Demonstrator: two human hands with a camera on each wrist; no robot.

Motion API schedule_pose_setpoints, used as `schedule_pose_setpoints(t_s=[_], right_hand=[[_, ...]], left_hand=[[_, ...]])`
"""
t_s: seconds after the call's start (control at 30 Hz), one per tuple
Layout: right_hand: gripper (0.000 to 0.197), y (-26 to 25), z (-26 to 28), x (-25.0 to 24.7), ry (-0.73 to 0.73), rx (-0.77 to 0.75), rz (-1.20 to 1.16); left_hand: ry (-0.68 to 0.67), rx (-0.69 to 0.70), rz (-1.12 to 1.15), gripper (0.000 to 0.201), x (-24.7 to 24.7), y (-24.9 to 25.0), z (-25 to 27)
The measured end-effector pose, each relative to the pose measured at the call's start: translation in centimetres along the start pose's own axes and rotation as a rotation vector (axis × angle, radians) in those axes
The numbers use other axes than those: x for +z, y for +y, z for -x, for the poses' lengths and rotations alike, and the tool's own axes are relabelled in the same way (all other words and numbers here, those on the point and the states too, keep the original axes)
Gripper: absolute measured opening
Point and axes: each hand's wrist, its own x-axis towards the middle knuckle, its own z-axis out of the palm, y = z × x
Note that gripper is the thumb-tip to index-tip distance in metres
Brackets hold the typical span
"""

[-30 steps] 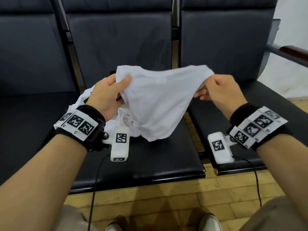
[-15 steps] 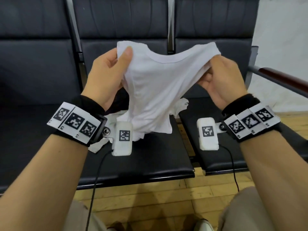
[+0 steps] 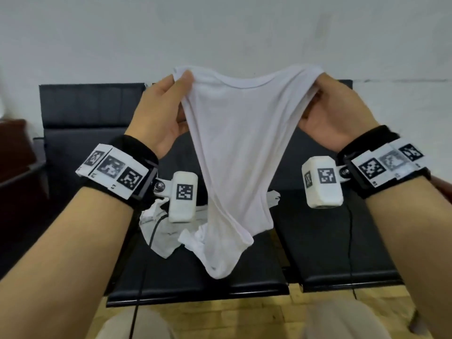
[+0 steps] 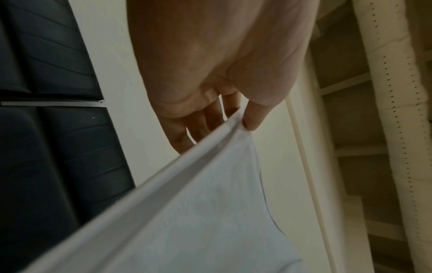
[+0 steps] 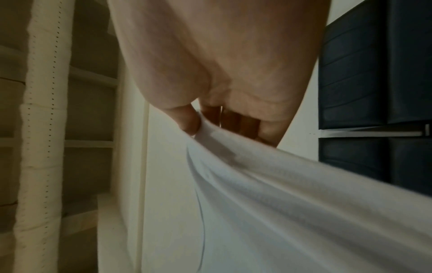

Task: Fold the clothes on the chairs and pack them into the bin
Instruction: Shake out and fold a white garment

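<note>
A white T-shirt (image 3: 234,148) hangs in the air between my two hands, above the middle black chair seat (image 3: 195,272). My left hand (image 3: 168,104) pinches its upper left corner between thumb and fingers. My right hand (image 3: 325,104) pinches the upper right corner. The cloth sags in the middle and its bunched lower end trails down toward the seat. In the left wrist view the thumb (image 4: 254,118) presses the T-shirt's edge (image 4: 187,194) against the fingers. The right wrist view shows my right hand's thumb (image 5: 187,120) clamping the T-shirt (image 5: 280,194). No bin is in view.
Another crumpled white garment (image 3: 161,228) lies on the middle seat under the shirt. A row of black chairs (image 3: 85,106) stands against a white wall (image 3: 220,33). A dark wooden armrest (image 3: 14,148) is at the far left. Wood floor (image 3: 220,311) lies below the seats.
Both hands have lifted the T-shirt higher and pulled its top edge wider apart; the head view has tilted up, now showing the wall.
</note>
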Motion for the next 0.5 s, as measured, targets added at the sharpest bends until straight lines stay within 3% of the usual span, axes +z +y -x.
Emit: schedule_pose_setpoints(t_s=[0.27, 0.5], right_hand=[[0.015, -6.3, 0.8, 3.2, -0.014, -0.081, -0.093], [0.021, -10.9, 0.9, 5.1, -0.095, -0.128, -0.015]], left_hand=[[0.012, 0.043, 0.070, 0.018, 0.1, 6.0, 0.2], [-0.023, 0.029, 0.146, 0.016, 0.1, 10.6, -0.8]])
